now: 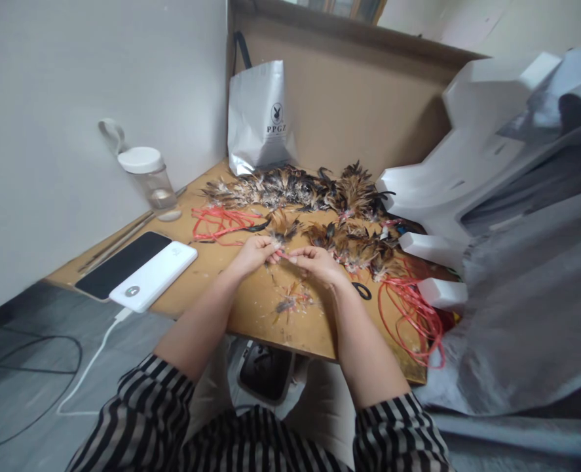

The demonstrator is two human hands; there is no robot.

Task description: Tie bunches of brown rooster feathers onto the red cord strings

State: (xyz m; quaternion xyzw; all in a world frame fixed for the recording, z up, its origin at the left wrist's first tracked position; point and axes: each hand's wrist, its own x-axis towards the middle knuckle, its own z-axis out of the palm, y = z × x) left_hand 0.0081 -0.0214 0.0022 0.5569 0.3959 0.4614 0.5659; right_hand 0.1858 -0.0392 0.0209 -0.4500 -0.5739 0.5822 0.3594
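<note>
Between my two hands, over the middle of the table, is a small bunch of brown feathers with its tips pointing away from me. My left hand pinches the base of the bunch. A short length of red string runs from there to my right hand, whose thumb and finger are closed on it. Small loose feathers and red scraps lie on the table just below my hands. Red string strands lie beyond my left hand, and a red string tangle lies at the right.
Heaped feather bunches line the back, with another row nearer. A silver bag stands behind. At left are a power bank, a phone and a bottle. White foam borders the right; a bin sits below.
</note>
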